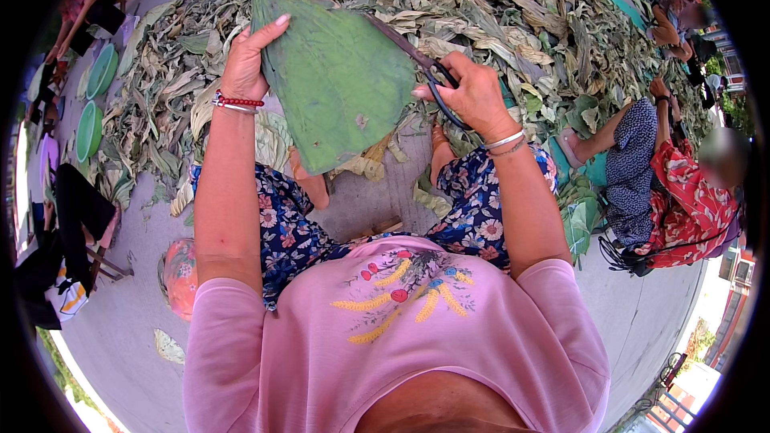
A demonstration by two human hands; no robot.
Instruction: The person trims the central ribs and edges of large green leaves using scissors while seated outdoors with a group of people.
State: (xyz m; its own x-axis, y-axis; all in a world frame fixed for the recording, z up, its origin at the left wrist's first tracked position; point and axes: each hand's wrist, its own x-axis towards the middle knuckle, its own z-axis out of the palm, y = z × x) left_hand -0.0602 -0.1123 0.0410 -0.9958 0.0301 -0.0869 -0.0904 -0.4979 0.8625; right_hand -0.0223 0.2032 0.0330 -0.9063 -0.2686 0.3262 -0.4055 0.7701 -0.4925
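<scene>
My left hand (249,60) grips the left edge of a large green leaf (340,84), thumb on top and fingers behind. The leaf looks folded and hangs in front of me, its narrow tip up and a wider, rounded edge to the lower right. My right hand (472,96) holds dark metal scissors (427,63) by their handles. Their blades point up and left and lie along the leaf's upper right edge; whether they are parted, I cannot tell. Beyond both hands spreads a big heap of dry, curled leaves (511,18).
Green basins (88,131) stand at the left. A co-worker in red (692,204) sits close on my right, beside a bundle of green leaves (577,216). More people are at the left and far edges. A floral orange bundle (181,276) lies on the pavement by my left elbow.
</scene>
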